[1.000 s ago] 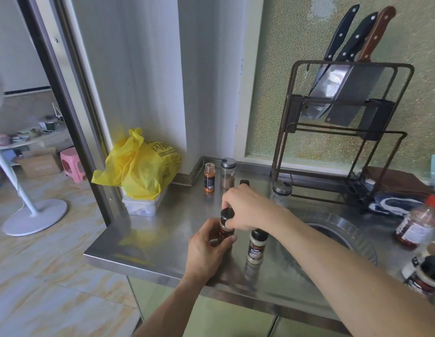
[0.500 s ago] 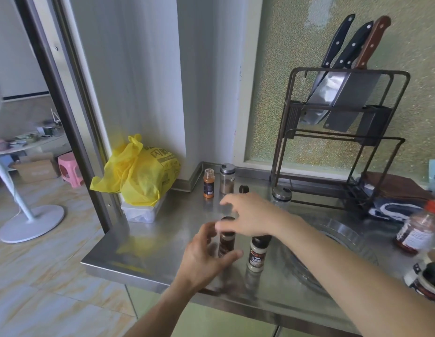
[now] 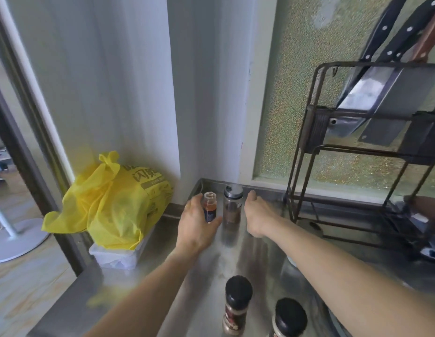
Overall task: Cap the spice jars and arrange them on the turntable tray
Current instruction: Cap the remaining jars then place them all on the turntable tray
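1. At twelve o'clock on the steel tabletop (image 3: 257, 259), your left hand (image 3: 196, 226) curls around the small uncapped orange jar (image 3: 209, 207), thumb and fingers wrapping its lower body.
2. Your right hand (image 3: 259, 215) hovers just at three o'clock of the clear jar with the silver lid (image 3: 232, 205), its grip wide and holding nothing.
3. Two black-capped spice jars (image 3: 237, 304) (image 3: 289, 318) stand upright at six o'clock, well apart from both hands.
4. At nine o'clock a yellow bag (image 3: 114, 203) rests on a white tub (image 3: 116, 257); a knife rack (image 3: 367, 152) stands at three o'clock.
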Demonstrator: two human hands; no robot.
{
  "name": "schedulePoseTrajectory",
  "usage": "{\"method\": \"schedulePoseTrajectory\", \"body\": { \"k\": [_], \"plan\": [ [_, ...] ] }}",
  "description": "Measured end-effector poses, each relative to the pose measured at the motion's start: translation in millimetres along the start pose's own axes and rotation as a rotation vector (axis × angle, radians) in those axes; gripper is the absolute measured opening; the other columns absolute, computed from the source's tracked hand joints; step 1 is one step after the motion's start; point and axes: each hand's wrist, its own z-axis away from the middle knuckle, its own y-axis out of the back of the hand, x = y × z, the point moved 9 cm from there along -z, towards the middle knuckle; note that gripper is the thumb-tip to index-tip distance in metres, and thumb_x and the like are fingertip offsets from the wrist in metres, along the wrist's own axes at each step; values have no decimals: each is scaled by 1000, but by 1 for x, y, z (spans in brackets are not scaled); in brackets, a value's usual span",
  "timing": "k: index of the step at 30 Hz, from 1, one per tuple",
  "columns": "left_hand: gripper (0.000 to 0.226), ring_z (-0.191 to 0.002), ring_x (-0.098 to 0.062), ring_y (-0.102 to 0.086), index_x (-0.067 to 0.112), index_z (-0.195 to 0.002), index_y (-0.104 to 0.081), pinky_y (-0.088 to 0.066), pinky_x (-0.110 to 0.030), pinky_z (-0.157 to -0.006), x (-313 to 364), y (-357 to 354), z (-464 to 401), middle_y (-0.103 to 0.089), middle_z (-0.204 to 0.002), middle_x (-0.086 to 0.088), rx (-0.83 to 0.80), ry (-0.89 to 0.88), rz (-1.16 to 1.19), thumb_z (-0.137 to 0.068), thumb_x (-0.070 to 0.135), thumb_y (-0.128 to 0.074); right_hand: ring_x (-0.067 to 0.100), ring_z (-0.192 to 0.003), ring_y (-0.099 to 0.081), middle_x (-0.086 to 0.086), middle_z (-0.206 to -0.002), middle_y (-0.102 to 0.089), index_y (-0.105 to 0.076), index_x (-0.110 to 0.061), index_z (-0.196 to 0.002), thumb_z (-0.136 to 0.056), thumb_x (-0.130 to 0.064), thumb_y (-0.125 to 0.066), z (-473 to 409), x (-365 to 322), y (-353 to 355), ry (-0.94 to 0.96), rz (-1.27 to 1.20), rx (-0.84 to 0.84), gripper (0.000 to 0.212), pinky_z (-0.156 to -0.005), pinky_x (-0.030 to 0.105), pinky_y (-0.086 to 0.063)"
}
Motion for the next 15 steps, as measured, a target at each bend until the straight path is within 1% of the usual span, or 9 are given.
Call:
{"method": "schedulePoseTrajectory", "body": {
  "k": [1,2,4,6,8,10,12,13,15],
  "plan": [
    [70,-127,-30,-56,11,-142,-45,-45,-37,-103,-2,-6,-6,-61,-137,-11,-1,4,-7,-84,31,-78,39,-139,-46,21,-156,-38,-1,6,-158,-89,3,-61,-6,0,-6,-4,-4,-5,92,-106,42,-44],
    [67,-124,-30,-58,11,-140,-47,-46,-37,-100,-5,-11,-10,-63,-133,-11,-2,15,-8,-84,30,-77,39,-137,-48,21,-153,-42,-4,7,-157,-89,4,-61,-12,0,-11,-4,-3,-6,90,-104,41,-45],
    [57,-117,-32,-62,10,-133,-50,-50,-38,-96,-11,-18,-17,-67,-125,-12,2,41,-11,-85,27,-76,38,-130,-56,22,-143,-54,-22,9,-152,-88,7,-60,-17,0,-17,8,8,0,74,-98,39,-48],
    [43,-110,-34,-64,11,-123,-55,-54,-43,-93,-15,-17,-18,-70,-119,-12,20,63,-16,-86,24,-74,37,-123,-61,21,-133,-61,-43,4,-140,-88,8,-59,-15,-1,-16,18,35,30,55,-92,38,-50],
    [38,-105,-32,-66,14,-118,-60,-55,-45,-91,-16,-10,-14,-72,-114,-9,49,80,10,-84,23,-75,36,-119,-64,17,-129,-65,-55,-2,-132,-89,4,-59,-8,-2,-14,25,87,9,44,-87,35,-51],
    [37,-99,-29,-68,16,-115,-63,-56,-42,-88,-12,3,-4,-74,-105,-3,82,80,53,-82,24,-77,33,-119,-64,13,-129,-64,-60,-8,-128,-89,-3,-62,3,-1,-6,30,89,4,40,-84,34,-50],
    [34,-90,-22,-69,19,-109,-65,-56,-39,-84,-3,20,9,-72,-87,9,111,64,103,-79,26,-80,31,-120,-61,10,-131,-61,-61,-18,-129,-86,-8,-62,19,0,15,51,-30,45,45,-89,34,-51],
    [33,-85,-18,-69,20,-107,-67,-56,-38,-83,5,29,16,-69,-80,15,123,49,131,-77,27,-81,29,-119,-61,7,-130,-61,-64,-22,-126,-84,-11,-62,29,0,30,73,-131,81,44,-91,33,-51],
    [33,-81,-14,-70,21,-103,-69,-58,-37,-82,25,48,30,-69,-77,18,146,9,199,-74,27,-84,21,-111,-64,-1,-117,-70,-74,-28,-111,-79,-16,-70,53,4,67,112,-399,172,34,-88,28,-50]
  ]
}}
